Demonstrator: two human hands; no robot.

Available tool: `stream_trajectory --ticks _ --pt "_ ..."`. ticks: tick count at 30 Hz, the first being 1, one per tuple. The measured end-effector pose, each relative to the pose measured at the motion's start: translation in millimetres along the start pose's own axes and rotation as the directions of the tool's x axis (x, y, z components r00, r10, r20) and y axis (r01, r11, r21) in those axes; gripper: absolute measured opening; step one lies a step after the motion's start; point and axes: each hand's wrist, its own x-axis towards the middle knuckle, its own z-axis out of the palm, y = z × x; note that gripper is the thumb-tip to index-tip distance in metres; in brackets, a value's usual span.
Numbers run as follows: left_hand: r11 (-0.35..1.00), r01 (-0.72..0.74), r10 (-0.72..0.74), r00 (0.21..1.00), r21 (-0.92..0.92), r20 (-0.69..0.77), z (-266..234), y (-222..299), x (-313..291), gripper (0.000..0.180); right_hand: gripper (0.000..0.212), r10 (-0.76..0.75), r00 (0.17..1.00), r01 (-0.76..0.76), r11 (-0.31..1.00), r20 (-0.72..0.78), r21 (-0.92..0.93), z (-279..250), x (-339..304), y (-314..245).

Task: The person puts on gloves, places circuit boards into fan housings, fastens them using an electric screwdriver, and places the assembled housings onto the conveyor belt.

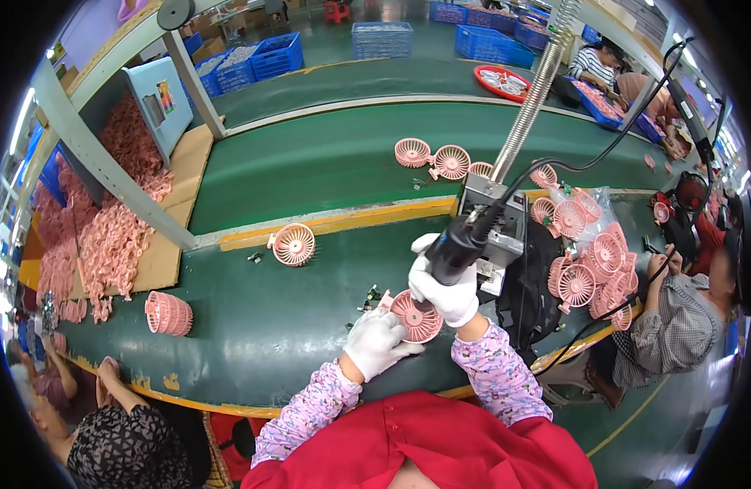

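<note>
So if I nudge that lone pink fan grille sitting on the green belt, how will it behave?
The pink fan grille looks like thin slatted plastic, so probably light and fairly stiff. It lies flat, so it would likely slide on the belt, not roll.
</note>
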Motion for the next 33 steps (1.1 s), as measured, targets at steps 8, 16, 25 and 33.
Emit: stream_trajectory --ticks 8,16,25,33 --pt "0.997 -0.070 0.066 0.994 -0.039 -0.092 0.4 -3.9 0.7 0.031 0.032 0.113 0.993 -0.108 0.989 -0.045 0.100 11.6 -1.6 -7.3" --pt "0.998 0.004 -0.007 0.999 -0.067 -0.034 2.5 -2.2 -2.4 0.032 0.035 0.078 0.993 -0.090 0.986 0.088 0.140 -3.7 -3.9 -7.9" --pt "0.998 0.029 -0.029 1.000 -0.053 -0.001 -0.6 2.0 -0.4 0.026 0.034 -0.340 0.822 0.186 0.919 -0.457 -0.349 -58.1 5.1 -5.5" --pt "0.996 0.041 -0.042 0.999 -0.079 -0.011 -0.1 1.1 1.2 0.029 0.029 -0.119 0.939 0.097 0.992 -0.324 -0.082 -13.1 -17.0 -37.4"
